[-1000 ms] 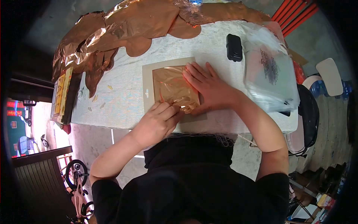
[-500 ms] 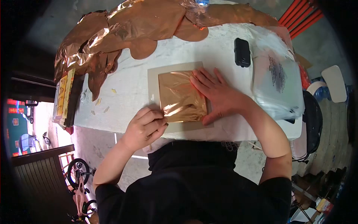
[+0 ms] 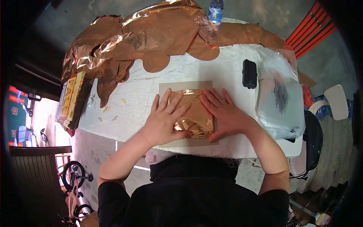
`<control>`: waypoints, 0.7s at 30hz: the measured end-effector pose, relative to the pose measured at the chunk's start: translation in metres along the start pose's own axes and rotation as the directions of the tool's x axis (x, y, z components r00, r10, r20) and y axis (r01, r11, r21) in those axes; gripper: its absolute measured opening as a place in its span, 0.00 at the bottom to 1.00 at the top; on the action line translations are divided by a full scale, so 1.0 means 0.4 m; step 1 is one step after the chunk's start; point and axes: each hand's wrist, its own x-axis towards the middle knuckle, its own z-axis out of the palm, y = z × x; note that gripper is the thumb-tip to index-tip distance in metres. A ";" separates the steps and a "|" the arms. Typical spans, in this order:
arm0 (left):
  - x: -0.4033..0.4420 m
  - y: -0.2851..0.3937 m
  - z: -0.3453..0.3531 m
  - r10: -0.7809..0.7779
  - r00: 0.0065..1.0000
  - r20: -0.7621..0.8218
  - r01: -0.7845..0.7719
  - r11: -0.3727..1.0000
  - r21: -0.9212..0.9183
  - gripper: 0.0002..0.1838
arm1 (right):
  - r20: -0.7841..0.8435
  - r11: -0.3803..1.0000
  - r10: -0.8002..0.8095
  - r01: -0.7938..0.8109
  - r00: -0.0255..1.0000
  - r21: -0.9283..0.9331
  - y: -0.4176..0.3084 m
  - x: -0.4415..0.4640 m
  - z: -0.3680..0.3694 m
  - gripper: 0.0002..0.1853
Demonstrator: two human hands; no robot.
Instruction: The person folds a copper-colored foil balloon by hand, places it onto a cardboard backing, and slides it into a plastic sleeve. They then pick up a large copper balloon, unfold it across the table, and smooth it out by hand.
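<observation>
A folded square of shiny copper-coloured foil [image 3: 194, 115] lies on a grey-beige card [image 3: 185, 85] near the table's front edge. My left hand [image 3: 164, 119] rests flat across the foil's left side, its fingers spread toward the top. On the right side of the foil lies my right hand [image 3: 228, 115], palm down, with its fingers apart and the thumb at the lower right corner. The foil looks creased along its lower part. Parts of the card are hidden under both hands.
Large copper foil sheets [image 3: 162, 30] cover the table's far side, with a water bottle [image 3: 216, 12] there. A black case [image 3: 249, 74] and clear plastic bags [image 3: 280, 98] lie at right. Boxes [image 3: 71, 100] stand at the left edge of the white table [image 3: 132, 90].
My left hand has opened from a pinch at the foil's lower left corner and moved up onto it. My right hand stays on the right side. The camera view has shifted.
</observation>
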 end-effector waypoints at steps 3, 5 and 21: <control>-0.010 0.005 0.001 -0.022 1.000 -0.013 0.023 1.000 0.022 0.49 | -0.022 1.000 0.018 -0.018 1.000 0.017 0.005 -0.006 0.005 0.73; -0.013 0.012 0.004 -0.030 0.999 -0.015 0.031 0.999 0.026 0.49 | -0.039 0.999 0.045 -0.043 0.998 0.033 0.012 -0.016 0.009 0.73; -0.011 0.013 0.026 -0.031 0.999 -0.042 0.032 0.999 0.014 0.50 | -0.418 0.994 0.033 0.015 0.908 0.111 -0.059 0.061 0.072 0.43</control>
